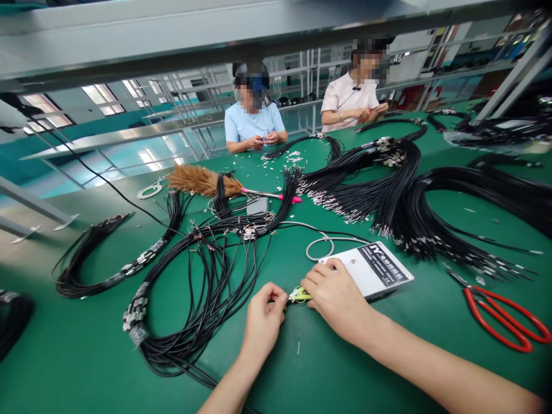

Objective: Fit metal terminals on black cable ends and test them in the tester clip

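both hands low at the near edge of the green bench [353, 368], and they meet in the middle. left hand [263, 319] has its grip narrow, fingertips pinched on the end of a thin black wire [241, 270] that runs back into the loose bundle of black cables [194, 299] to the left. right hand [338, 296] is closed around a small yellow-green tool [299, 295], its tip right at the left fingers, touching or nearly so. just behind the right hand lies a white flat box [375, 270] with a dark label, a white cord [321, 244] looping off it. red scissors [502, 313] rest well to the right. a feather duster [207, 181] lies farther back. two people sit across the bench, hands busy with their own wires.
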The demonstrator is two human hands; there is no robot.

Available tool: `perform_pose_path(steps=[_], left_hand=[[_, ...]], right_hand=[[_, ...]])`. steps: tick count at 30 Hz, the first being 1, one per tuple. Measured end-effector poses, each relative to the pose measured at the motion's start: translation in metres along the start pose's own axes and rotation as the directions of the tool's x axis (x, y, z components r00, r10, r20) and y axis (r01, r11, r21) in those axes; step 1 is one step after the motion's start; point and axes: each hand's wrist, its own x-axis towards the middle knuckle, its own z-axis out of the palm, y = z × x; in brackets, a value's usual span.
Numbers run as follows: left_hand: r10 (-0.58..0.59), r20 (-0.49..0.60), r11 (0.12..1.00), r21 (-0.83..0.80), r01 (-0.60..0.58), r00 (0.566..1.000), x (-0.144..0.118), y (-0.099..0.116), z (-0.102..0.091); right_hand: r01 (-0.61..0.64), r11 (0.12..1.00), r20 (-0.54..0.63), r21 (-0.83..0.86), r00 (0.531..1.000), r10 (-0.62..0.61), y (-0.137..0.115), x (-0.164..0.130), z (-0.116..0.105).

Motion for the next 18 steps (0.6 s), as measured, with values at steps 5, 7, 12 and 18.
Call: perform_pose_path(steps=[5, 7, 12, 18], left_hand=[[-0.002, 0.016, 1.000, 0.002, 0.002, 1.000, 0.001, 0.000, -0.002], [0.001, 0.022, 1.000, -0.005, -0.001, 1.000, 0.001, -0.001, -0.002], [0.010, 0.026, 1.000, -0.016, -0.009, 1.000, 0.002, -0.001, -0.002], [0.008, -0.007, 1.000, 0.022, -0.008, 1.000, -0.002, 0.000, -0.006]], right_hand=[[-0.104, 0.986, -0.179, 0.127, 0.976, 0.126, 0.020, -0.042, -0.021], [-0.158, 0.967, -0.299, 0.200, 0.930, 0.214, 0.029, -0.068, -0.023], [-0.132, 0.966, -0.327, 0.220, 0.924, 0.201, 0.029, -0.108, -0.009], [-0.181, 0.956, -0.403, 0.231, 0.876, 0.263, 0.013, -0.097, -0.002]])
